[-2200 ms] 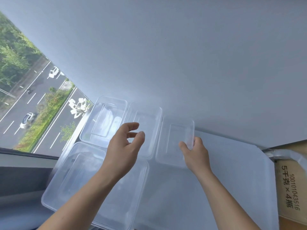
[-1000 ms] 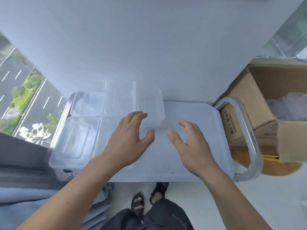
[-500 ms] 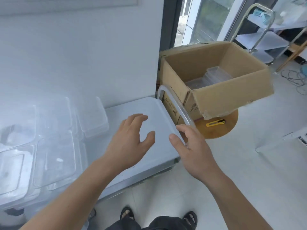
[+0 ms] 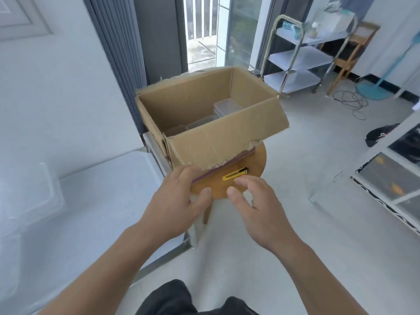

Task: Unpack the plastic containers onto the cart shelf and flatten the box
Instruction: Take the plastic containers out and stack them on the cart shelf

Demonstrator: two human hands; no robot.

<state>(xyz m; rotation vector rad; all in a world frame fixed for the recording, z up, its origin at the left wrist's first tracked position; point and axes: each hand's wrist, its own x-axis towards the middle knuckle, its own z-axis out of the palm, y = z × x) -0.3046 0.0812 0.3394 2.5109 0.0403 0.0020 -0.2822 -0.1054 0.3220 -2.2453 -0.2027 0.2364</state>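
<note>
1. At the bottom edge, the person's dark trousers (image 4: pixel 179 298) show between two bare forearms.
2. The left hand (image 4: pixel 175 205) is raised with its fingers spread and loosely bent, gripping nothing; its fingertips reach the lower edge of the box's hanging flap, though whether they touch it cannot be told.
3. The right hand (image 4: pixel 261 212) is just beside it, also spread and holding nothing; the two thumbs face each other with a gap between them.
4. To the left lies the pale cart shelf (image 4: pixel 102 201); a clear container (image 4: pixel 29 189) sits on it at the far left, blurred.
5. Beyond the hands stands a round wooden stool (image 4: pixel 258 159), just beside the shelf's end; a yellow utility knife (image 4: pixel 235 174) lies on its seat, near the right hand's fingertips.
6. The cardboard box (image 4: pixel 216 137) rests on the stool, upright, its top open; the front flap hangs down and outward with torn tape along its edge.
7. Inside the box, plastic containers (image 4: pixel 227 108) are stacked toward the back right corner; more lie lower down to their left.
8. Behind the box hangs a grey curtain (image 4: pixel 118 53) next to a glass door.
9. Farther right stands a metal cart (image 4: pixel 295 57) with three shelves; a tangle of cables (image 4: pixel 350 101) lies on the floor near it.
</note>
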